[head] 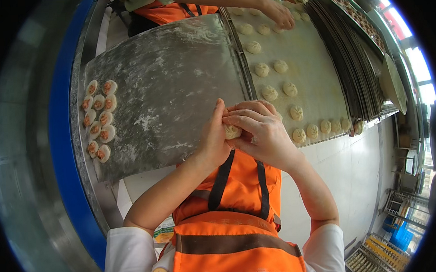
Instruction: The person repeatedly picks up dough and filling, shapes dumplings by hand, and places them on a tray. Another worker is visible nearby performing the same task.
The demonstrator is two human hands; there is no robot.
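Observation:
Both of my hands are cupped around a pleated dough bun (232,132) in front of my orange apron. My left hand (215,136) holds it from the left with the thumb side raised. From the right, my right hand (263,128) curls its fingers over the bun's top and side, hiding part of it. White flour marks the right hand's fingers. Below and beyond the hands lies a floured metal work surface (179,79). At its left edge are several dough rounds topped with pinkish filling (106,118).
To the right, a lined tray (310,84) bears several pleated buns (269,93). Across the table, a co-worker's hand (279,15) reaches over that tray. A stack of dark trays (346,61) stands right of it, near a round pale dish (394,84). A blue edge (62,124) runs along the left.

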